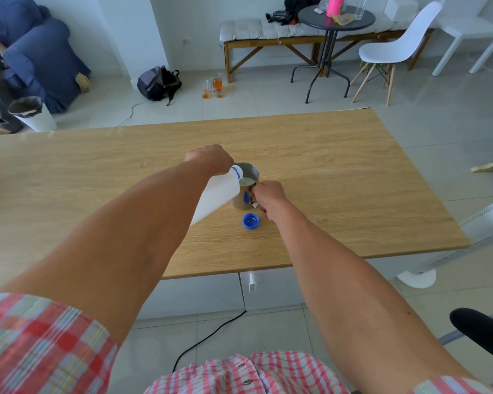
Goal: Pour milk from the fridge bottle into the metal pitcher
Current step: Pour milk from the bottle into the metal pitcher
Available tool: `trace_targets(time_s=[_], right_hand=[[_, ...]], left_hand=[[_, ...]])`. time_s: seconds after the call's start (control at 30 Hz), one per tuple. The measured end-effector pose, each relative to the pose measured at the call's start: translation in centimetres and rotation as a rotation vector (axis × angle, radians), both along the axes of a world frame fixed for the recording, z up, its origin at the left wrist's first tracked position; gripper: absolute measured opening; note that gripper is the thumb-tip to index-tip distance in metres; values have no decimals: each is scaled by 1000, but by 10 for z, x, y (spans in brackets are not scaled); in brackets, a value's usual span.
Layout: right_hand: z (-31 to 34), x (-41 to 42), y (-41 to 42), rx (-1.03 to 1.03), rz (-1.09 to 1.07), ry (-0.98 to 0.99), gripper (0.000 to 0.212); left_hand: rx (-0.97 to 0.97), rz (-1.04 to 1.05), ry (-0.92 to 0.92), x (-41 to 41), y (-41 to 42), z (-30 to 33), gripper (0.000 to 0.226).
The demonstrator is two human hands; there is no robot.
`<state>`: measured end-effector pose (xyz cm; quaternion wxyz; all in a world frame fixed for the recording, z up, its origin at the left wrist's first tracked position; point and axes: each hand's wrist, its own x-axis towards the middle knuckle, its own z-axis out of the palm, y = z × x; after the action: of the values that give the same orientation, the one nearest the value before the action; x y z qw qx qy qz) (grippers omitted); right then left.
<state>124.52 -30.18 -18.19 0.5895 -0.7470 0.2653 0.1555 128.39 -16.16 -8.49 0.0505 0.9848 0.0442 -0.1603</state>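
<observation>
A person in a red-and-white checked shirt [46, 345] reaches both bare arms over a wooden table [339, 194], with a black cable [211, 334] trailing across the tiled floor below the table's near edge. Nearest on the tabletop, a blue bottle cap [250, 221] lies open side up, just in front of the metal pitcher [246, 186]. The right hand [268, 198] is closed around the pitcher's handle on its near right side, steadying it upright on the table. To the pitcher's left, the left hand [211, 159] grips the upper part of a white plastic milk bottle [214, 199], tilted steeply so its blue-ringed neck sits over the pitcher's rim. White milk is visible inside the pitcher, below the bottle's mouth. Beyond the pitcher, past the table's far edge, three glasses of amber drink [214, 87] stand on the floor, with a dark backpack [158, 83] to their left. Farther back, behind the pitcher and to the right, a round dark side table [353, 19] carries a pink container, next to a white chair [396, 46].
</observation>
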Motion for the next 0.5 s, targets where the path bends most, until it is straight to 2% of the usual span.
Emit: trace_targets(time_s=[0.5], right_hand=[[-3,3,0,0,-7,5,17]], left_hand=[[23,-7,0,1,-2,1,23]])
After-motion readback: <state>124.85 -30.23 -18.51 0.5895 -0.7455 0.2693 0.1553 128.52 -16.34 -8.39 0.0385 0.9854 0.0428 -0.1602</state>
